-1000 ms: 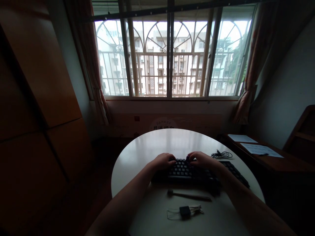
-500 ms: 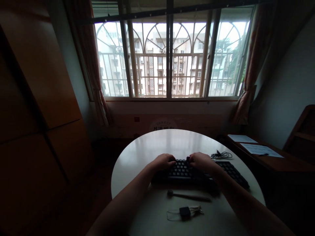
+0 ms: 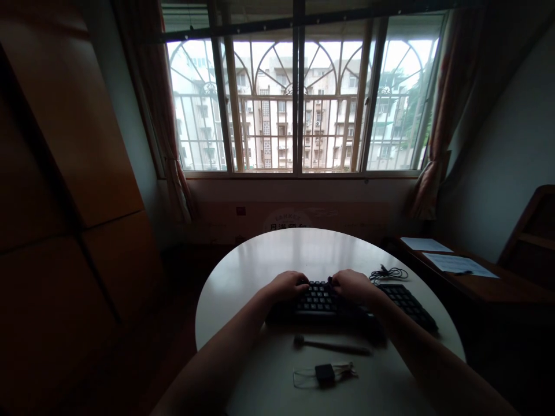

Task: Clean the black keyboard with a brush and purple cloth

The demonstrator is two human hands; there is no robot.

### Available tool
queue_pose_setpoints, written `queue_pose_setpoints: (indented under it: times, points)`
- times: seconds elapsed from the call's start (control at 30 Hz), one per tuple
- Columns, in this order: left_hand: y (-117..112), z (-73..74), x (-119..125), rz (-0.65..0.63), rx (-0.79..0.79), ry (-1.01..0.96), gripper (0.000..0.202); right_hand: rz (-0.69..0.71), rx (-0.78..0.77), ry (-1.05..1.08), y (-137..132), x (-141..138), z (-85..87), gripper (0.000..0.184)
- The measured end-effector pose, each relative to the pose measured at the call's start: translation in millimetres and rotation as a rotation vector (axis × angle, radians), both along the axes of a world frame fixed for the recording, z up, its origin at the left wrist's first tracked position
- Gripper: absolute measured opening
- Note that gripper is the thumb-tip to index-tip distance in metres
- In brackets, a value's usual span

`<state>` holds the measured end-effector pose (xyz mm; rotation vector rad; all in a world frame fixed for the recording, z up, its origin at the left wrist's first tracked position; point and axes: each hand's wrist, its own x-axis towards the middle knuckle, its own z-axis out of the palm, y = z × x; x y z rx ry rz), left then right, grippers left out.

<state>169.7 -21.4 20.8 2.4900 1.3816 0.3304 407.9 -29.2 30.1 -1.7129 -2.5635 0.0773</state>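
Note:
A black keyboard (image 3: 405, 303) lies across the round white table (image 3: 243, 271). My left hand (image 3: 286, 286) sits on the keyboard's left part with its fingers curled down over the far keys. My right hand (image 3: 353, 284) is close beside it at the middle of the keyboard, fingers curled the same way. The fingertips of the two hands are a short gap apart. The room is dim, so what the fingertips press on is hard to make out.
A thin brush-like tool (image 3: 332, 346) lies just in front of the keyboard, and a small black piece with a wire loop (image 3: 324, 374) lies nearer me. A coiled cable (image 3: 388, 273) sits behind the keyboard's right end. Papers (image 3: 457, 263) lie on a dark desk at the right. A barred window is ahead.
Both hands have stayed on the keyboard, shifting only slightly. The view has tilted a little.

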Motion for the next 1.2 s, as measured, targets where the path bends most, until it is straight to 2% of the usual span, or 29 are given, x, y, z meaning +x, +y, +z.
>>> queue_pose_setpoints:
  times: [0.17,0.33,0.53,0.73,0.87,1.07,1.2]
  points:
    - [0.5,0.4,-0.4,-0.007,-0.006,0.003,0.035,0.039,-0.067,0.129,13.8,7.6,-7.9,0.019]
    - [1.3,0.7,-0.4,-0.011,-0.020,0.008,0.037,0.028,-0.076,0.168,15.8,10.1,-7.1,0.019]
    - [4.4,-2.0,-1.2,-0.020,-0.014,-0.002,0.037,0.031,-0.032,0.068,2.3,5.1,1.2,0.022]
    - [6.7,-5.2,-1.1,-0.025,0.012,0.005,0.036,-0.024,0.109,-0.062,-12.7,-10.8,6.5,0.021]
    - [6.2,-5.2,-0.9,-0.027,0.026,0.003,0.034,0.020,0.043,-0.052,-8.0,-6.9,5.1,0.022]
    - [6.8,-6.5,-1.3,-0.022,0.032,0.006,0.035,0.116,-0.038,0.069,6.6,6.8,-3.1,0.019]
    - [7.0,-6.3,-1.4,-0.018,0.019,0.004,0.035,0.068,-0.038,0.096,6.2,6.7,-2.5,0.018]
